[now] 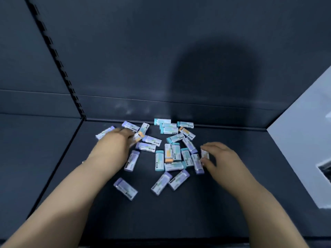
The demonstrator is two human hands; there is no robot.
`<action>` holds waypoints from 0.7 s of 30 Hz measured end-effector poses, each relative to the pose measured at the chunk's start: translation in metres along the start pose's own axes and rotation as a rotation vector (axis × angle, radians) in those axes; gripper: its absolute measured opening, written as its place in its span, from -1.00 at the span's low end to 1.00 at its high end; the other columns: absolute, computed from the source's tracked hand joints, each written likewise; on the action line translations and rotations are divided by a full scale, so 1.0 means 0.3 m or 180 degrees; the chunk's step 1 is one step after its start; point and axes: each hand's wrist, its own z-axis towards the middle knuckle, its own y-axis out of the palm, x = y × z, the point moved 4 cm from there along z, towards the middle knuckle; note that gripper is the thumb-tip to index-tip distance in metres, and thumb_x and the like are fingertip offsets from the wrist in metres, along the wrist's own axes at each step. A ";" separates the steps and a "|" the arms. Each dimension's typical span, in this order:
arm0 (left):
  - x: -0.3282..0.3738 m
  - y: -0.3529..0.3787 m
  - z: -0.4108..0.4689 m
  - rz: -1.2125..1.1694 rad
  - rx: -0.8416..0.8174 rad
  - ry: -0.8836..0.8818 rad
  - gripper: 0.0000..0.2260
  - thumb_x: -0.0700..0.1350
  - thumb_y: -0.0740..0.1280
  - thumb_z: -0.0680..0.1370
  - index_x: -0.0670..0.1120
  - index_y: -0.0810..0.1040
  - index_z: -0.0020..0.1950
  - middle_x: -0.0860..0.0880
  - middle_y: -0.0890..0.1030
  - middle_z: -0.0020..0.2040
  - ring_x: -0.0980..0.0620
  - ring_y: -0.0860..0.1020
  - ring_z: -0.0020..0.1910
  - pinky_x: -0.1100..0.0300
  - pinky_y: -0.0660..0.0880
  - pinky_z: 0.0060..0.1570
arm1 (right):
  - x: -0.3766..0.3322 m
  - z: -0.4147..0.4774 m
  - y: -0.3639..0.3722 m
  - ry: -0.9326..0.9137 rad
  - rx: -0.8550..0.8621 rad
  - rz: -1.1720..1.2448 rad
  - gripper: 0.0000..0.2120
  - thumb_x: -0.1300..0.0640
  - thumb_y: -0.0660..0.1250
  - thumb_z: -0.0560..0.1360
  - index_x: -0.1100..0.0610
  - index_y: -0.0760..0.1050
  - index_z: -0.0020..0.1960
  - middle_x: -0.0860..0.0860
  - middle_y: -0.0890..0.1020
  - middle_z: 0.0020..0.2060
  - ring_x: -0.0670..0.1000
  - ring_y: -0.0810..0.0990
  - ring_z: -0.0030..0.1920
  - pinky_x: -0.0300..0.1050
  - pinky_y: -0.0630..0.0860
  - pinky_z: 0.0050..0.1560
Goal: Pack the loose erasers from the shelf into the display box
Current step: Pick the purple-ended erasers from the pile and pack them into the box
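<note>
Several loose erasers point(172, 154) in white sleeves with purple, teal or orange ends lie scattered on the dark shelf point(232, 203). My left hand point(114, 142) reaches into the left of the pile, fingers curled around an orange-ended eraser point(138, 136); the hand is blurred. My right hand point(218, 156) sits at the pile's right edge and pinches a small eraser point(205, 154) between thumb and fingers. A lone purple-ended eraser point(125, 188) lies nearest to me. No display box is in view.
The shelf's dark back wall point(161, 68) rises behind the pile, with a slotted upright point(59, 61) at the left. A pale panel point(304, 145) borders the shelf on the right. A dark side shelf point(32, 149) lies to the left.
</note>
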 end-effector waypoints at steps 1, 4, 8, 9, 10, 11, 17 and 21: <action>0.036 -0.002 -0.025 -0.0263 0.0015 0.0021 -0.85 -0.16 0.22 0.57 -0.16 0.53 0.08 -0.15 0.55 -0.01 -0.18 0.50 0.01 0.12 0.36 -0.13 | 0.021 0.018 -0.001 0.0003 -0.0055 -0.0014 -0.61 0.17 0.30 0.49 0.10 0.42 0.32 -0.01 0.43 0.32 -0.02 0.36 0.32 -0.27 0.23 0.30; 0.111 0.013 -0.097 -0.0518 0.0082 -0.0003 -0.76 -0.13 0.21 0.58 -0.08 0.50 0.22 -0.12 0.59 0.07 -0.13 0.53 0.05 0.14 0.42 -0.03 | 0.080 0.066 0.014 -0.0033 -0.0693 -0.0354 -0.48 0.13 0.33 0.44 0.06 0.33 0.38 -0.02 0.33 0.39 0.01 0.27 0.38 -0.12 0.23 0.37; 0.142 0.059 -0.149 -0.0580 0.0048 -0.0179 -0.64 -0.12 0.19 0.59 0.02 0.33 0.39 -0.09 0.59 0.10 -0.08 0.53 0.07 0.20 0.41 -0.05 | 0.103 0.090 0.041 -0.0168 -0.1159 -0.0211 -0.43 0.13 0.45 0.34 0.07 0.38 0.31 -0.01 0.39 0.32 -0.01 0.34 0.31 -0.19 0.28 0.28; 0.144 0.066 -0.155 -0.0582 0.0054 -0.0198 -0.63 -0.12 0.19 0.59 0.03 0.31 0.40 -0.09 0.59 0.10 -0.08 0.53 0.06 0.21 0.40 -0.08 | 0.106 0.092 0.040 -0.0228 -0.1060 -0.0123 -0.48 0.14 0.45 0.34 0.08 0.42 0.27 -0.01 0.43 0.27 -0.01 0.38 0.27 -0.22 0.30 0.24; 0.147 0.071 -0.157 -0.0604 0.0079 -0.0202 -0.62 -0.13 0.18 0.59 0.04 0.29 0.41 -0.08 0.59 0.09 -0.08 0.52 0.05 0.23 0.38 -0.10 | 0.112 0.091 0.038 -0.0285 -0.0960 -0.0060 -0.52 0.14 0.44 0.35 0.08 0.44 0.25 -0.01 0.46 0.25 -0.02 0.40 0.24 -0.27 0.29 0.21; 0.149 0.073 -0.158 -0.0617 0.0120 -0.0195 -0.61 -0.13 0.17 0.59 0.04 0.28 0.42 -0.08 0.58 0.08 -0.07 0.52 0.04 0.24 0.36 -0.11 | 0.121 0.088 0.035 -0.0327 -0.0885 0.0008 -0.54 0.15 0.43 0.37 0.07 0.45 0.25 -0.02 0.47 0.26 -0.04 0.40 0.25 -0.35 0.25 0.19; 0.192 0.068 -0.163 -0.0828 0.0196 0.0026 -0.63 -0.16 0.19 0.58 0.08 0.33 0.38 0.00 0.55 0.01 0.08 0.43 -0.11 0.32 0.29 -0.17 | 0.108 0.041 -0.002 -0.0260 -0.0704 0.1380 -0.64 0.22 0.42 0.36 -0.19 0.50 -0.01 -0.19 0.57 0.02 -0.32 0.50 -0.21 -0.51 0.37 -0.13; 0.199 0.068 -0.171 -0.1155 0.0026 0.0008 -0.66 -0.17 0.21 0.58 0.14 0.38 0.30 0.14 0.52 -0.19 0.21 0.46 -0.25 0.50 0.31 -0.30 | 0.031 0.009 0.011 -0.0243 -0.1067 0.2368 -0.80 0.16 0.36 0.45 -0.09 0.56 0.01 -0.15 0.65 -0.09 -0.17 0.59 -0.14 -0.37 0.49 -0.09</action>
